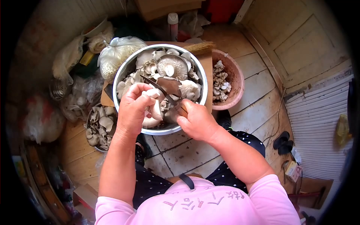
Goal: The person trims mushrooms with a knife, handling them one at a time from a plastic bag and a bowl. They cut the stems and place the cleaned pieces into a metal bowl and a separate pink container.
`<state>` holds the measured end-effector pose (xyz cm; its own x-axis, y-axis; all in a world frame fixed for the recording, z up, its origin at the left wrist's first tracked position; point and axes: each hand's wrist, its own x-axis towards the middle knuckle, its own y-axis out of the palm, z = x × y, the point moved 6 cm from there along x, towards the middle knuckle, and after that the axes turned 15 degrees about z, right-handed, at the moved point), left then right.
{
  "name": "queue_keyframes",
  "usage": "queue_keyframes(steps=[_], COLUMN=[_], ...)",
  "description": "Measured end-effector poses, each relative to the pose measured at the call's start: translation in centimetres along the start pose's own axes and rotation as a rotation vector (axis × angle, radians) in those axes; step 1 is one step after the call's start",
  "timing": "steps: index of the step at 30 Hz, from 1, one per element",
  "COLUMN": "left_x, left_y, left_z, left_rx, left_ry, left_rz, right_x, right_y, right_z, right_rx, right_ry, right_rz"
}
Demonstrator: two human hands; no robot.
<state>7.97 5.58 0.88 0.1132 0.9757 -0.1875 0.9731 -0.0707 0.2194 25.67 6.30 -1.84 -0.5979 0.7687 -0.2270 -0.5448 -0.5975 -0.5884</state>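
Over a large metal basin (205,80) heaped with grey oyster mushrooms (172,66), both my hands are at work height. My left hand (135,105) pinches a pale mushroom piece (155,107) between thumb and fingers. My right hand (197,118) is closed round the handle of a knife (159,88). The dark blade points up and to the left, across the mushrooms and close to the fingers of my left hand. Part of the handle is hidden in my right palm.
A pink basin (237,84) with mushroom pieces stands right of the metal one. A smaller bowl of mushrooms (101,127) is on the floor at the left. Behind it are plastic bags (122,52). A spray can (173,27) and straw brush (200,47) lie beyond the basin.
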Motion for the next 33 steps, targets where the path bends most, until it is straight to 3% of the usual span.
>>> queue_keyframes(steps=[6, 14, 16, 20, 22, 27, 33], left_x=[0.4, 0.3, 0.3, 0.8, 0.9, 1.1, 0.7], left_y=[-2.2, -0.1, 0.0, -1.6, -1.9, -1.4, 0.5], left_z=[0.8, 1.9, 1.3, 2.1, 2.2, 2.7, 2.6], left_rx=[-0.345, -0.268, -0.334, -0.402, -0.638, -0.873, -0.888], left_ry=[0.069, -0.072, -0.029, 0.013, -0.054, -0.104, -0.079], left_rz=[-0.103, 0.057, -0.059, -0.103, -0.134, 0.014, 0.115], right_x=[-0.7, -0.1, 0.1, -0.4, -0.9, -1.2, -1.3], right_y=[0.0, 0.5, 0.4, -0.5, -0.8, -1.3, -1.4], right_z=[-0.2, -1.0, -0.7, 0.5, 1.1, 1.5, 1.3], right_rx=[-0.001, -0.021, 0.001, 0.124, 0.124, 0.132, 0.062], right_ry=[-0.019, 0.023, 0.024, -0.007, -0.033, -0.062, -0.066], right_rz=[0.014, 0.047, 0.033, 0.021, 0.006, -0.026, -0.083])
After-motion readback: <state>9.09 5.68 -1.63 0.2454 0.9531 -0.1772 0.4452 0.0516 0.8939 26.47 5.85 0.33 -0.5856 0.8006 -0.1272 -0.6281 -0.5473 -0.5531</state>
